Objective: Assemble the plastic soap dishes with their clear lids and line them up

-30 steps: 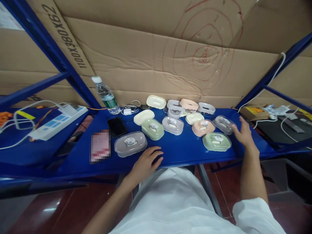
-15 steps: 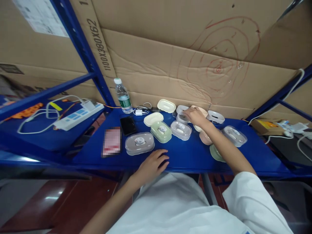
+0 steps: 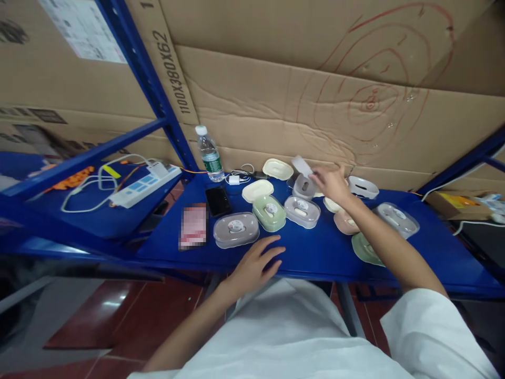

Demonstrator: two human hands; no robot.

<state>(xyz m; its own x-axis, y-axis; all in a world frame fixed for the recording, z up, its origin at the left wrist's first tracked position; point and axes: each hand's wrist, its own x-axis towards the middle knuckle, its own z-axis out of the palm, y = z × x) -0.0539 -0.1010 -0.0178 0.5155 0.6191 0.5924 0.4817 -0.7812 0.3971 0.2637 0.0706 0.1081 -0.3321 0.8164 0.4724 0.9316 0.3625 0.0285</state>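
My right hand [image 3: 331, 181] is closed on the near edge of a pale grey soap-dish tray [image 3: 302, 166], which is tilted up at the back of the table. Just below it sits a grey soap dish [image 3: 303, 188]; the fingers hide part of its right side. My left hand [image 3: 258, 263] hovers or rests at the front edge, fingers spread and holding nothing. Closest to it are a lidded grey soap box [image 3: 236, 230], a green one [image 3: 269, 213] and another grey one [image 3: 302, 211], each with a round label.
Cream trays [image 3: 278, 169] lie at the back. On the right are a white-grey tray [image 3: 363, 187], a clear-lidded box [image 3: 397, 220], a peach dish [image 3: 346, 223] and a green dish [image 3: 366, 248]. A water bottle [image 3: 210, 156], phone [image 3: 218, 200] and charger [image 3: 234, 180] stand left.
My right hand has raised the grey tray off the grey dish and tilted it. My left hand stays at the front edge, its fingers a little more spread. The view has shifted slightly.
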